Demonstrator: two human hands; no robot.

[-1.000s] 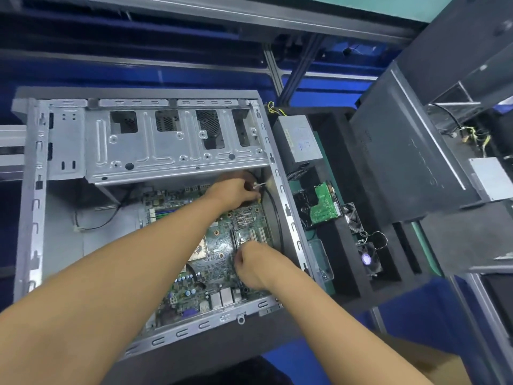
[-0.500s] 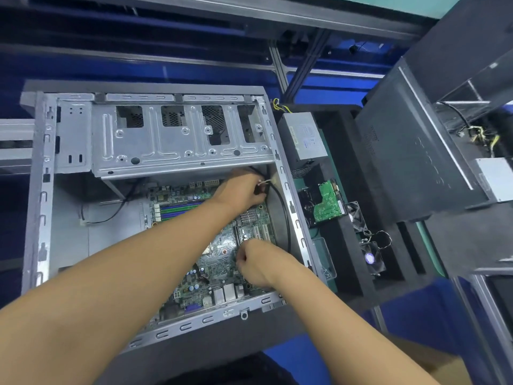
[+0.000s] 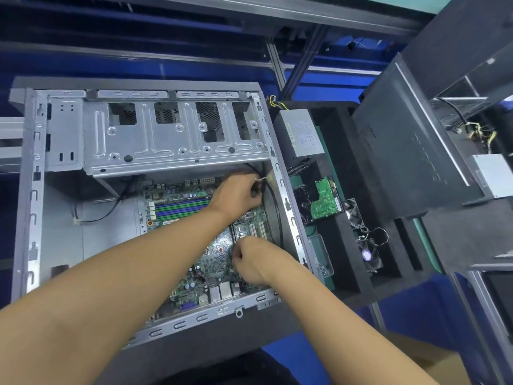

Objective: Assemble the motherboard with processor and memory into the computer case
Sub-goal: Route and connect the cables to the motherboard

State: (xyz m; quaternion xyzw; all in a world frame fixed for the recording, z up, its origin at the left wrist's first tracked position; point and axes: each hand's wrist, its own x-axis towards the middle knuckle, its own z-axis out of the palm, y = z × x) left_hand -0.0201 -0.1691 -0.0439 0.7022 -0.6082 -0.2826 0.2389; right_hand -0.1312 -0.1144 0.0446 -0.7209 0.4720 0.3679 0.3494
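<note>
The computer case [image 3: 30, 190] lies on its side with the open face up, and the motherboard [image 3: 177, 195] sits flat inside it, below the drive cage [image 3: 172, 140] and against the case's rear rim. The blue and green memory slots [image 3: 180, 208] show near the board's far edge. The left forearm crosses the middle of the board, so I cannot tell whether the processor is fitted.

The left hand [image 3: 238, 193] reaches to the board's far right corner, its fingers curled round a black cable [image 3: 279, 218] where it ends in a small plug with pale wires. The right hand [image 3: 249, 262] rests on the board beside the expansion slots with its fingers curled tight. I cannot tell whether it pinches a screw, a part or nothing.

I judge the board to be light, stiff and fragile: a thin panel crowded with solder joints and small upright parts. It is best held by its bare edges or pressed only near the mounting holes, never on the slots or the socket. The cable is limp and springy, so it should be taken by the plug body, not the wires.

To the right, a foam tray [image 3: 341, 245] holds a power supply [image 3: 301, 137], a hard drive [image 3: 322, 200] and a fan [image 3: 369, 255], with the case's side panel [image 3: 402, 151] beyond them.
</note>
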